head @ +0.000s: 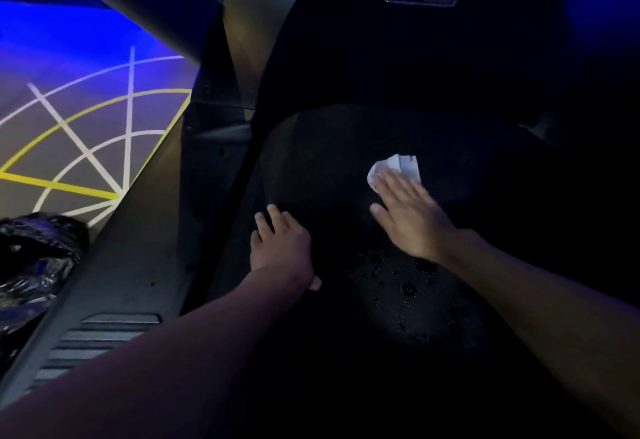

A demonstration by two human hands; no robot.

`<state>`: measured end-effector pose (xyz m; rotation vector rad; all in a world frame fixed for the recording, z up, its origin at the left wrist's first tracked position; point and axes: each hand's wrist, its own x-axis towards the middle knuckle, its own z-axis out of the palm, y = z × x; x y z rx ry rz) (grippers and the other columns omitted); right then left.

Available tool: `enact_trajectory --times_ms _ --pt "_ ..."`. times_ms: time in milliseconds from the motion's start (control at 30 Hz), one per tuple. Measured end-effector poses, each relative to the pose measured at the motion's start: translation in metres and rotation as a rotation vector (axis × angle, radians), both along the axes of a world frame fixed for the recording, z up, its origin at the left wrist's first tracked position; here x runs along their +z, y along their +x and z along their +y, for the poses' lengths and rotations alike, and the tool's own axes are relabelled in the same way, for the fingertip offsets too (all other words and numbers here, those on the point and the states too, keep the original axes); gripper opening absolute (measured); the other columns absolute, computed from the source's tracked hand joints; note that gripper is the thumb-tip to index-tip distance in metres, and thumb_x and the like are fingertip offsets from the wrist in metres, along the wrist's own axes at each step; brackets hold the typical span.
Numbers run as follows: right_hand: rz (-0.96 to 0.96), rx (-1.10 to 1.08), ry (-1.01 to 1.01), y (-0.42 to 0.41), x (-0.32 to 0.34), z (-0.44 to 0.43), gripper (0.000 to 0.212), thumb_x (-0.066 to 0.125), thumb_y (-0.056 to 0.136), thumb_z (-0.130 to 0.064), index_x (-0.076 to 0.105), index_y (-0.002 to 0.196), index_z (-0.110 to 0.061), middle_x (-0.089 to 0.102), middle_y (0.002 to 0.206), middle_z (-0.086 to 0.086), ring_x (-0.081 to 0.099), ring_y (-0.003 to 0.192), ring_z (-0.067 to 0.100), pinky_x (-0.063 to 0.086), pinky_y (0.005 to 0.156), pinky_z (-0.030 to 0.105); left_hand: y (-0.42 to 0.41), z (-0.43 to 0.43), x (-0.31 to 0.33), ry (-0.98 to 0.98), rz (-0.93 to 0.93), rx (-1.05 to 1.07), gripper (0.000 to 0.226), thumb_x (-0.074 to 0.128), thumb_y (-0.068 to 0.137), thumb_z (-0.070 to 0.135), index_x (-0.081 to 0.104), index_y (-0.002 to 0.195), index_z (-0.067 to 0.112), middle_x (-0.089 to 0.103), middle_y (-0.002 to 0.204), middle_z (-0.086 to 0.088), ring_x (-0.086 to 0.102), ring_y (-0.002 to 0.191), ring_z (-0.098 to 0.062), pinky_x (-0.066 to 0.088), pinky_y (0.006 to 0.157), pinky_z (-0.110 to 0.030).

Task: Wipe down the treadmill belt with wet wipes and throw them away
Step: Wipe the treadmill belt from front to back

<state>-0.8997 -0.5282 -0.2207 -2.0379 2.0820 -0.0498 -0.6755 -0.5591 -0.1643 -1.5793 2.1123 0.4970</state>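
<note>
Plainly the right hand (408, 212) has the job: its grip is flat and open, fingers straight, pressing the wet wipe (398, 165) onto the treadmill belt (329, 161) rather than curling round it. The wipe lies under the fingertips and sticks out ahead of them toward the motor hood (415, 58), a crumpled fold whose long axis runs roughly across the belt. The left hand (282, 241) holds nothing, its fingers loosely spread, and rests on the belt near its left edge, well apart from the wipe. Dark specks on the belt by the right wrist look like wet patches. The black bin bag (34, 258) sits on the floor beyond the left side rail (138, 258), nearer the left hand, so the throw-away will probably go that way
</note>
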Motion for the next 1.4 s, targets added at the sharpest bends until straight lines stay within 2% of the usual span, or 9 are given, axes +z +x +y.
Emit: enact_trajectory --times_ms 200,367,500,667,867,967,1200,1300,1400 --pt "-0.098 0.364 0.062 0.045 0.011 0.004 0.07 0.011 0.096 -0.057 0.004 0.156 -0.022 -0.01 0.162 -0.005 -0.016 0.148 0.007 -0.008 0.122 0.035 -0.002 0.005 -0.002 -0.026 0.0 0.085 0.127 0.085 0.071 0.037 -0.005 0.15 -0.007 -0.015 0.157 -0.03 -0.009 0.146 -0.046 0.01 0.121 -0.052" --pt "-0.032 0.051 0.04 0.042 0.007 -0.024 0.067 0.012 0.1 -0.053 -0.002 0.156 -0.018 -0.012 0.163 0.002 -0.017 0.148 0.012 -0.011 0.121 0.037 -0.002 0.005 -0.001 -0.003 0.003 0.155 0.127 0.085 0.07 0.035 -0.004 0.15 -0.006 -0.011 0.157 -0.032 -0.009 0.146 -0.047 0.009 0.119 -0.055" --pt "-0.048 0.424 0.057 0.069 0.012 -0.016 0.062 0.016 0.103 -0.048 -0.004 0.156 -0.022 -0.017 0.161 -0.004 -0.021 0.147 0.009 -0.014 0.12 0.033 0.001 0.004 -0.002 -0.01 0.002 0.147 0.128 0.086 0.07 0.038 -0.004 0.151 -0.005 -0.01 0.157 -0.03 -0.008 0.147 -0.045 0.01 0.119 -0.053" --pt "0.002 0.084 0.082 0.058 0.01 -0.052 0.063 0.014 0.103 -0.047 -0.005 0.155 -0.017 -0.014 0.163 0.005 -0.017 0.149 0.016 -0.008 0.122 0.039 0.001 0.004 -0.001 -0.015 0.021 0.149 0.128 0.086 0.069 0.036 -0.002 0.151 -0.005 -0.011 0.157 -0.03 -0.009 0.147 -0.045 0.009 0.119 -0.053" --pt "0.016 0.416 0.078 0.074 0.01 -0.058 0.061 0.014 0.104 -0.045 -0.007 0.155 -0.021 -0.016 0.163 0.0 -0.017 0.148 0.012 -0.006 0.122 0.037 0.007 0.005 -0.004 -0.058 0.07 0.15 0.127 0.088 0.063 0.041 0.008 0.15 -0.005 0.005 0.157 -0.027 -0.003 0.148 -0.042 0.01 0.121 -0.05" --pt "0.009 0.114 0.102 0.079 0.012 -0.079 0.061 0.017 0.104 -0.042 -0.004 0.155 -0.017 -0.014 0.163 0.005 -0.015 0.149 0.017 -0.006 0.122 0.04 0.008 0.007 -0.005 -0.078 0.103 0.162 0.12 0.089 0.061 0.042 0.019 0.146 -0.006 0.017 0.151 -0.022 0.002 0.148 -0.04 0.014 0.121 -0.048" --pt "-0.073 0.362 0.066 0.109 0.012 -0.086 0.055 0.022 0.105 -0.032 0.005 0.156 -0.02 -0.005 0.165 -0.001 -0.011 0.149 0.01 -0.006 0.121 0.036 0.03 0.009 -0.004 -0.171 0.203 0.06 0.093 0.082 0.059 0.062 0.049 0.128 0.009 0.04 0.134 -0.007 0.037 0.127 -0.025 0.035 0.105 -0.033" --pt "-0.113 0.162 0.066 0.13 0.012 -0.094 0.058 0.023 0.103 -0.034 0.007 0.156 -0.016 -0.005 0.165 0.002 -0.01 0.15 0.015 -0.003 0.121 0.042 0.049 0.002 -0.001 -0.137 0.321 0.079 0.062 0.081 0.068 0.045 0.061 0.115 0.009 0.043 0.136 -0.007 0.048 0.123 -0.023 0.044 0.097 -0.03" --pt "-0.099 0.406 0.03 0.156 0.01 -0.077 0.055 0.025 0.104 -0.033 0.015 0.154 -0.013 0.001 0.165 0.003 -0.006 0.151 0.016 0.002 0.121 0.043 0.07 -0.002 -0.003 -0.112 0.393 0.014 0.046 0.076 0.069 0.024 0.059 0.108 0.006 0.045 0.121 -0.007 0.054 0.107 -0.022 0.043 0.089 -0.024"
